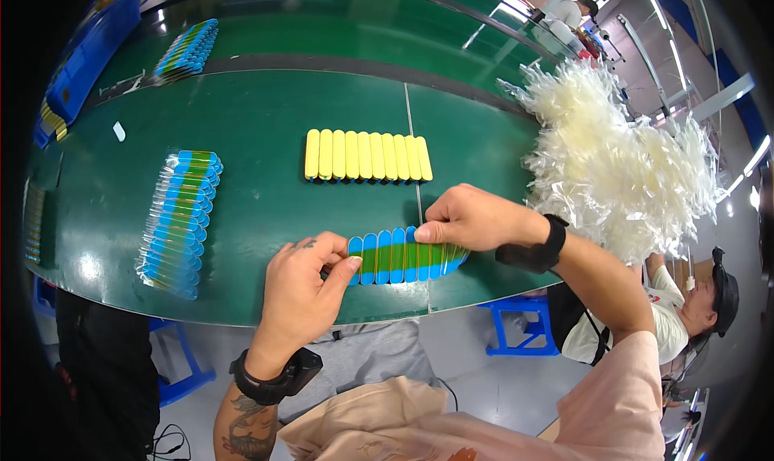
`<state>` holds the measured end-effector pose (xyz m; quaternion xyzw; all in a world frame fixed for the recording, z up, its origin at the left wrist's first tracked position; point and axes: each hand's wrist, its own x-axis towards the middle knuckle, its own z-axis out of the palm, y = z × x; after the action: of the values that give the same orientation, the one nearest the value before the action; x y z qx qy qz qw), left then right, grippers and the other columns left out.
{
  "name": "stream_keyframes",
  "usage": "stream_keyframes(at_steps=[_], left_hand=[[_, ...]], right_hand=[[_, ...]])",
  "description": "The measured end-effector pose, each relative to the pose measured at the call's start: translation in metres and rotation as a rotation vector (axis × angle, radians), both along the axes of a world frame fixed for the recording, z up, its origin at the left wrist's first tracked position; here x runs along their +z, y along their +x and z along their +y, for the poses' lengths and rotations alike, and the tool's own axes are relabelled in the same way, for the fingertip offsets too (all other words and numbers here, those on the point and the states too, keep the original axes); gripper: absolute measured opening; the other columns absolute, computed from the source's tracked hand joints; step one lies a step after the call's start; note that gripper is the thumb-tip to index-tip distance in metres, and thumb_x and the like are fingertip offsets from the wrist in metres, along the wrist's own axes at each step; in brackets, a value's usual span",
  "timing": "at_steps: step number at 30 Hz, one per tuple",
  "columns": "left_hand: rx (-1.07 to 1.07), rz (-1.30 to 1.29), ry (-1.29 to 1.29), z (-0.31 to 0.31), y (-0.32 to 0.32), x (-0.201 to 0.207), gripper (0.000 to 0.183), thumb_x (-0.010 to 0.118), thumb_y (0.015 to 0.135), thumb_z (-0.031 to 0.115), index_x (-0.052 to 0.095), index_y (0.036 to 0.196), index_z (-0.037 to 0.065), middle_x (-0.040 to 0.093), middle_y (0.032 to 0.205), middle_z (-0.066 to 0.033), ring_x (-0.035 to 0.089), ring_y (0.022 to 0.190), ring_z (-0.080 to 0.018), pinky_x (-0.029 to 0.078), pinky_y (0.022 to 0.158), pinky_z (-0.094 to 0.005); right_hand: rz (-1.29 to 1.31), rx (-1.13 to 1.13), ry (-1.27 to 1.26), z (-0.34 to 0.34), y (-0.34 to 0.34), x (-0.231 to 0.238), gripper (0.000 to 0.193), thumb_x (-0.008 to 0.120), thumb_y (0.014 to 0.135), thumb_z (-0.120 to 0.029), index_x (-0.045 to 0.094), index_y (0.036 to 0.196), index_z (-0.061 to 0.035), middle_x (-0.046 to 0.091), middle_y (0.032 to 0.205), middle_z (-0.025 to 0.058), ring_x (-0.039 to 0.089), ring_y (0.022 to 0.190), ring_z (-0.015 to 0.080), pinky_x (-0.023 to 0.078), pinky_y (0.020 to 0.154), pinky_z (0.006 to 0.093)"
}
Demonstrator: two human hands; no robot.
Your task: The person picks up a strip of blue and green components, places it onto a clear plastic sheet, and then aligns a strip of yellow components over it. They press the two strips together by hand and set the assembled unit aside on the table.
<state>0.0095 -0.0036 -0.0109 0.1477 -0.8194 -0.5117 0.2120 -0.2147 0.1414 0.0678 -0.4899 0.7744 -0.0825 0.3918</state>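
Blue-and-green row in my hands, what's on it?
Thumbs of the left hand and right hand lie on the blue-and-green row; clear film seems to cover its right end. What the thumbs cover is hidden.

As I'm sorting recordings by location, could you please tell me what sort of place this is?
It looks like a factory workshop, probably for packing: there is a long green worktable, identical blue-and-green strips in rows, and a heap of clear plastic film.

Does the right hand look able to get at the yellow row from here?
Probably yes: the right hand is near the yellow row's right end, with only table between, though its thumb is on the blue-green row.
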Motion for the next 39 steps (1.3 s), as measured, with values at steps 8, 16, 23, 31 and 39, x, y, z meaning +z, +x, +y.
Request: stream_keyframes(at_steps=[8,16,23,31,39], left_hand=[[0.033,-0.003,-0.024,0.001,0.001,0.014,0.013,0.067,0.091,0.017,0.067,0.094,0.004,0.065,0.075,-0.0125,0.062,0.059,-0.0355,0.046,0.057,-0.0446],[-0.054,-0.022,0.028,0.001,-0.01,-0.003,0.014,0.059,0.092,0.018,0.07,0.101,0.013,0.068,0.077,-0.0143,0.066,0.079,-0.0374,0.049,0.073,-0.0506],[-0.125,0.043,-0.402,0.001,0.011,-0.007,0.054,0.076,0.076,0.014,0.06,0.127,0.01,0.043,0.143,-0.0153,0.052,0.118,-0.0382,0.047,0.097,-0.0492],[-0.048,0.191,-0.687,0.013,0.012,-0.025,0.027,0.058,0.087,0.015,0.07,0.108,0.005,0.063,0.117,-0.0074,0.057,0.106,-0.0261,0.05,0.089,-0.0408],[-0.103,0.433,-0.911,0.036,0.053,-0.032,0.031,0.062,0.079,0.017,0.069,0.103,0.0,0.067,0.106,-0.0078,0.059,0.095,-0.0229,0.047,0.088,-0.0377]], right_hand=[[-0.005,0.066,-0.162,0.014,0.003,-0.017,0.04,0.07,0.094,-0.032,0.058,0.072,-0.0008,0.05,0.061,0.014,0.048,0.054,0.0221,0.041,0.053,0.0394],[-0.093,-0.24,-0.174,0.027,0.005,-0.035,0.034,0.089,0.071,-0.01,0.055,0.074,-0.0044,0.051,0.06,-0.0012,0.05,0.059,0.006,0.041,0.051,0.0264],[0.606,0.535,-0.546,0.038,0.048,0.021,0.069,0.093,0.057,-0.051,0.066,0.1,-0.0035,0.064,0.101,0.019,0.069,0.078,0.03,0.057,0.073,0.0414],[0.606,0.422,-0.6,0.066,0.051,0.016,0.014,0.067,0.078,0.0,0.065,0.091,-0.0028,0.067,0.09,0.0164,0.064,0.085,0.0376,0.052,0.076,0.048],[0.717,0.554,-0.606,0.123,0.082,-0.003,0.019,0.067,0.081,-0.001,0.066,0.1,-0.003,0.066,0.09,0.0151,0.063,0.084,0.0354,0.051,0.073,0.0488]])
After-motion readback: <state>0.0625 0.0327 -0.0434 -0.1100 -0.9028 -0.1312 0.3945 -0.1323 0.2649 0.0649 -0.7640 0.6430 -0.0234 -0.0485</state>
